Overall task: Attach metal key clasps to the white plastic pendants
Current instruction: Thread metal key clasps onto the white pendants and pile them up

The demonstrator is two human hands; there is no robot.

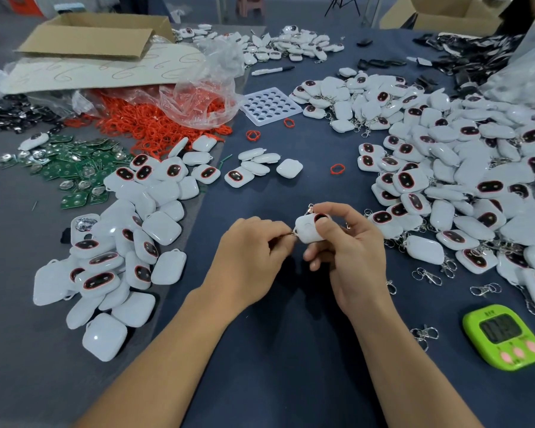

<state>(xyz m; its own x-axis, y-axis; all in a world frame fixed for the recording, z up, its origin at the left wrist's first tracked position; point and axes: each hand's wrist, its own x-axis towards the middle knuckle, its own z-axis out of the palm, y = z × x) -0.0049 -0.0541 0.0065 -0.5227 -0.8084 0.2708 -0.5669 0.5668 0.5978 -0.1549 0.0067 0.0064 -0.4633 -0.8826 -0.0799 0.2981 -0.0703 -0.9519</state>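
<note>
Above the dark table (291,350), the right grip (352,254) curls round a white pendant (306,231). The left grip (250,257) pinches a metal clasp (292,233) at the pendant's corner loop. The pendant looks light, hard and smooth, so it is best held by its flat faces.

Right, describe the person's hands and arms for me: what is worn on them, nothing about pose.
Nothing is worn. The left hand and right hand are bare: no gloves, no rings that show. The left forearm and right forearm are uncovered down to the frame edge, with no sleeve, watch or bracelet in view.
</note>
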